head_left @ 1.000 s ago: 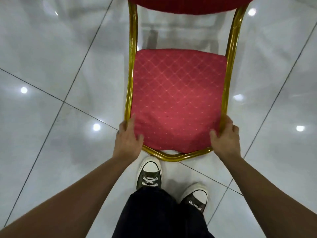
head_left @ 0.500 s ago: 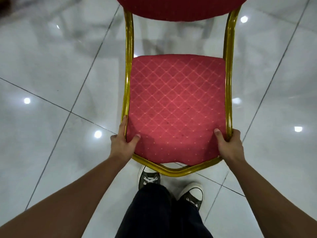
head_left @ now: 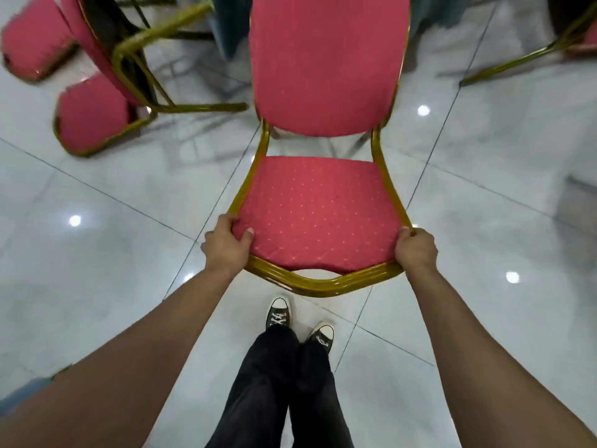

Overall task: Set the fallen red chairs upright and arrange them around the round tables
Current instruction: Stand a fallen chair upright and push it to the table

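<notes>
The red upholstered chair with a gold metal frame is held upright in the middle of the view, above the glossy white tiled floor, its oval backrest facing the person and its dotted seat tilted slightly toward them. The front left corner of the seat is gripped by the left hand, whose fingers are curled over the gold rail while the thumb presses on the red cushion. The front right corner is gripped by the right hand, whose fingers are wrapped round the frame. Whether the chair's legs touch the floor cannot be told, since they are hidden beneath the seat. Below the seat's front edge, two dark canvas sneakers and black trouser legs are seen. At the upper left, fallen red chairs with gold legs lie tangled on the floor, well apart from the held chair. At the upper right edge, part of another gold chair leg is visible, blurred.
</notes>
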Motion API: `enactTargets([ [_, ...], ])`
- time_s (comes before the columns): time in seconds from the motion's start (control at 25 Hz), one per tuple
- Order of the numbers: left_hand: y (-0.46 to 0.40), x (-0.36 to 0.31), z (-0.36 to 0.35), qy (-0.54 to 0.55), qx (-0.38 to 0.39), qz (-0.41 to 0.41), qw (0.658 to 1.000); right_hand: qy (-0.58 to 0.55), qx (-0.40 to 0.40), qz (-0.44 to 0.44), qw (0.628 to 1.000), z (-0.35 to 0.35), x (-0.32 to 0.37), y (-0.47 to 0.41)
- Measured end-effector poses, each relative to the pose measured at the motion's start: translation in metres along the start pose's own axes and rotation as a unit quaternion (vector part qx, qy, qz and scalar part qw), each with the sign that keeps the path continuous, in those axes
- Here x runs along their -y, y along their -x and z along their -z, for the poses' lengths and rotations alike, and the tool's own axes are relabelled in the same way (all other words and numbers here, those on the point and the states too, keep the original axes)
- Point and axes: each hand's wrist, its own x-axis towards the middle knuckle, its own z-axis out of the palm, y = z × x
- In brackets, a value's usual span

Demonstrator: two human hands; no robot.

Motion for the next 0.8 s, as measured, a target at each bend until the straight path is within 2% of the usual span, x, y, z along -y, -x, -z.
enactTargets([
  [0.2,0.046,-0.088,0.073,0.041,-0.066,-0.011,0.997,-0.083,-0.008,-0.058,0.995,0.087,0.072,0.035],
  [0.24,0.058,-0.099,0.08,0.048,-0.063,-0.026,0.997,-0.099,-0.01,-0.055,0.993,0.098,0.082,0.042],
  [0.32,0.08,-0.118,0.085,0.048,-0.062,-0.105,0.991,-0.14,-0.024,-0.023,0.99,0.112,0.099,0.058],
  [0.4,0.092,-0.13,0.085,0.015,-0.07,-0.21,0.975,-0.178,-0.047,0.038,0.982,0.118,0.116,0.073],
  [0.48,0.088,-0.141,0.087,-0.052,-0.063,-0.271,0.959,-0.172,-0.06,0.122,0.976,0.116,0.132,0.081],
  [0.64,0.058,-0.17,0.106,-0.114,-0.059,-0.278,0.952,0.004,-0.084,0.217,0.972,0.118,0.162,0.079],
  [0.8,0.019,-0.193,0.124,-0.16,-0.058,-0.339,0.925,0.098,-0.071,0.41,0.904,0.121,0.186,0.064],
])
